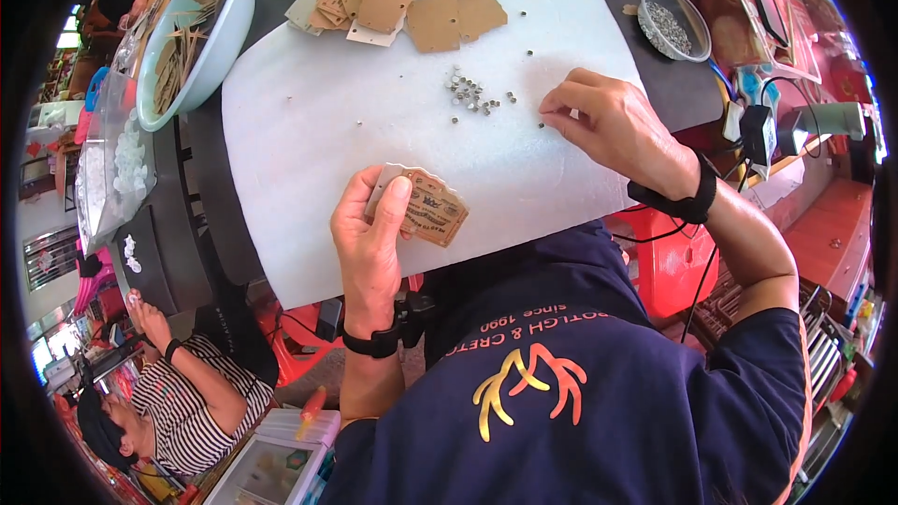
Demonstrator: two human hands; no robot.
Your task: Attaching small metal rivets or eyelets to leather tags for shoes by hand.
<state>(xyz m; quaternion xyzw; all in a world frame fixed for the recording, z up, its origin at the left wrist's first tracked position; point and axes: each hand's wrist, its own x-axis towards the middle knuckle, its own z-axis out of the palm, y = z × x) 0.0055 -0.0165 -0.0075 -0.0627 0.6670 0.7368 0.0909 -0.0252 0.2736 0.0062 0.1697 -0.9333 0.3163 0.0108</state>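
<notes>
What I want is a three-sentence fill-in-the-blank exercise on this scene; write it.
1. The left hand pinches a brown card between its fingers and ____.
2. Behind the right hand, the wrist band is coloured ____.
3. Exactly ____ clear bowls of small silvery pieces stand at the upper right.
Missing words: thumb; black; two.

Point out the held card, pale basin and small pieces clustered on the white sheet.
Held card point(436, 212), head view: printed face.
Pale basin point(219, 50), head view: side wall.
Small pieces point(467, 90), head view: middle of the cluster.
</notes>
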